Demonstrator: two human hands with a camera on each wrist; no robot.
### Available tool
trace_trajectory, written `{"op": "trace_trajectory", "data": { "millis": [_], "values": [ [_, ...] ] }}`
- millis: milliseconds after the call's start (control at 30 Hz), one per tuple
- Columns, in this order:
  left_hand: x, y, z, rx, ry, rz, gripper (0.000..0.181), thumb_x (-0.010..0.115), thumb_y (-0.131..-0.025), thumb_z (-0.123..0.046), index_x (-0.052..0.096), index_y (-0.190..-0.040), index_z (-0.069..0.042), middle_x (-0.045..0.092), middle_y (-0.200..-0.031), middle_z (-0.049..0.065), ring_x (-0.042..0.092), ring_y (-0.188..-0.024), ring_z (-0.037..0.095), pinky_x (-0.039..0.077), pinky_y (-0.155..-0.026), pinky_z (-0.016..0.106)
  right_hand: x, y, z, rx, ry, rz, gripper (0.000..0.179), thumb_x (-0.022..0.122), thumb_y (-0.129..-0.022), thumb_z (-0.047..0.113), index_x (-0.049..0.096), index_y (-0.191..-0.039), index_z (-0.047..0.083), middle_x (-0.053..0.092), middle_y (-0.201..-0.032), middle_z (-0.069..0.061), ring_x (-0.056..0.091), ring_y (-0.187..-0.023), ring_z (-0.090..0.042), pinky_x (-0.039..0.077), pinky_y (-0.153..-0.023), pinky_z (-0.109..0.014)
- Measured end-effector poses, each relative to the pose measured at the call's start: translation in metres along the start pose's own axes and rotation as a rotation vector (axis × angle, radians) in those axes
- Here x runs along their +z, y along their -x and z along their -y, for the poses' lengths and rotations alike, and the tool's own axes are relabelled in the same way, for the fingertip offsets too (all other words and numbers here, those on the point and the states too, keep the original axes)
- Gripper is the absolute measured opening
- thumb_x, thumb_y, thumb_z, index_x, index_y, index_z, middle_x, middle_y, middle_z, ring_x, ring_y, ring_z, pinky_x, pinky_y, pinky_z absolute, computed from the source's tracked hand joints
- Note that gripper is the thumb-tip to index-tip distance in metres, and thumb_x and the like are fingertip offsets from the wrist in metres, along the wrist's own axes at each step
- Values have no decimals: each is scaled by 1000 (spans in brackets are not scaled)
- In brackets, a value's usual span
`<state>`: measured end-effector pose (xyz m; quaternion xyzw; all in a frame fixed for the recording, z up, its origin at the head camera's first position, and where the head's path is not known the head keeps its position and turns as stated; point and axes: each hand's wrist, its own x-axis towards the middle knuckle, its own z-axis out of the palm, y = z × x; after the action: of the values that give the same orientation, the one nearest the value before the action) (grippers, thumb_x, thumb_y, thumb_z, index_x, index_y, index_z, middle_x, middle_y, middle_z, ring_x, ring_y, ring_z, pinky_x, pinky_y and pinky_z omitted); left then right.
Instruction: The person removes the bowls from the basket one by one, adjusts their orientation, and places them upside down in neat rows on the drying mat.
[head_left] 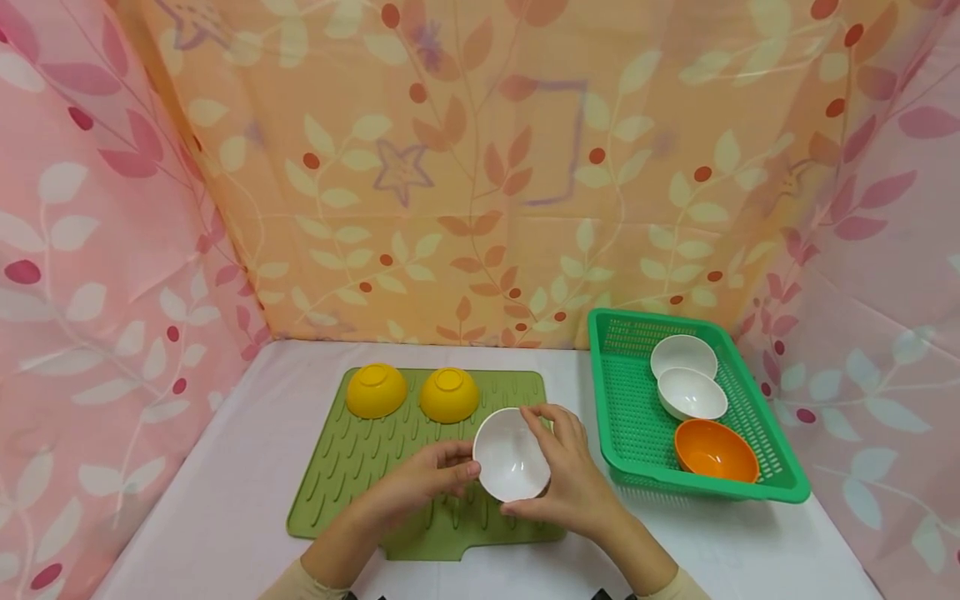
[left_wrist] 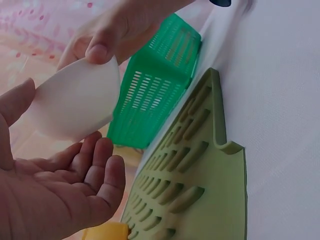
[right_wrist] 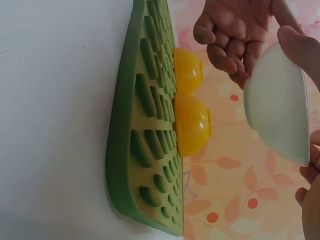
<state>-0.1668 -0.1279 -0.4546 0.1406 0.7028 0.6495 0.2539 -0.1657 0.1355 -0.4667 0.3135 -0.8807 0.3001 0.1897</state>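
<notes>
A white bowl (head_left: 512, 457) is held up over the green drying mat (head_left: 330, 492), its hollow facing the head camera. My right hand (head_left: 566, 471) grips it by the right side, thumb at the lower rim and fingers at the upper rim. At its left side is my left hand (head_left: 420, 483), palm turned toward the bowl with fingers relaxed. In the left wrist view, the left thumb and fingertips lie right at the bowl's outer wall. Two yellow bowls, one on the left (head_left: 377, 390) and one on the right (head_left: 448, 395), stand upside down along the mat's far edge.
To the right stands a green basket (head_left: 622, 400) holding a rear white bowl (head_left: 682, 354), a front white bowl (head_left: 692, 395) and an orange bowl (head_left: 716, 454). A white cloth (head_left: 225, 467) covers the table. Patterned curtains (head_left: 465, 167) enclose the back and sides.
</notes>
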Motion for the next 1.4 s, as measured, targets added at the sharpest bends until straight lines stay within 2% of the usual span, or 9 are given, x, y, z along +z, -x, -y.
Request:
{"op": "trace_trajectory", "data": {
  "millis": [167,300,467,600,700,833,933,1167,1400],
  "values": [
    [2,-1,2,5,8,-51,58,68,-100,-35,54,-142,3,65,-132,11,61,-111,23,53,-91,39,4,1,-1,-54,29,-44,128,96,-56,62,39,-158,10,39,-150,-9,29,-143,-33,40,-106,-58],
    [4,-4,4,8,35,-111,56,70,-98,-33,57,-138,3,67,-124,10,61,-106,20,52,-92,41,6,1,0,-68,31,-58,131,97,-54,58,36,-159,9,38,-152,-11,29,-144,-34,38,-107,-59],
    [6,-3,3,13,27,-180,54,76,-93,-31,60,-135,-1,66,-119,9,59,-107,23,52,-91,38,3,-1,4,18,-41,-23,118,94,-64,54,39,-157,8,38,-153,-10,29,-144,-35,37,-108,-64],
    [4,-1,1,51,-95,-224,57,85,-85,-29,62,-133,-8,65,-123,7,58,-108,27,52,-88,36,-5,-2,8,162,-150,22,94,86,-79,47,42,-156,13,43,-152,-7,34,-143,-34,39,-107,-67],
    [2,1,-1,105,-216,-263,60,89,-80,-30,62,-131,-12,65,-123,3,58,-112,30,50,-91,41,-8,-3,9,242,-224,42,80,82,-87,39,45,-154,15,48,-150,-6,39,-141,-35,39,-106,-68],
    [0,3,-3,172,-336,-319,65,93,-75,-31,61,-130,-14,63,-125,-2,56,-119,31,46,-98,48,-10,-4,7,300,-278,56,74,78,-91,38,47,-152,13,53,-147,-4,45,-139,-33,39,-107,-67],
    [-1,5,-4,218,-414,-349,69,95,-71,-29,60,-129,-17,59,-126,-5,55,-120,27,46,-101,48,-11,-5,7,344,-313,83,74,77,-91,42,48,-152,12,56,-145,-2,48,-138,-31,39,-109,-66],
    [2,9,-8,347,-530,-328,73,98,-66,-19,58,-126,-27,53,-131,-10,49,-126,18,43,-106,56,-9,-4,6,451,-394,190,82,82,-86,43,45,-154,15,51,-152,-7,44,-143,-34,34,-111,-69],
    [5,11,-10,429,-596,-280,75,97,-67,-15,56,-128,-32,50,-135,-13,39,-132,17,42,-107,57,-7,-3,6,496,-422,216,91,90,-77,39,45,-154,20,49,-151,-11,45,-139,-37,36,-107,-71]
  ]
}}
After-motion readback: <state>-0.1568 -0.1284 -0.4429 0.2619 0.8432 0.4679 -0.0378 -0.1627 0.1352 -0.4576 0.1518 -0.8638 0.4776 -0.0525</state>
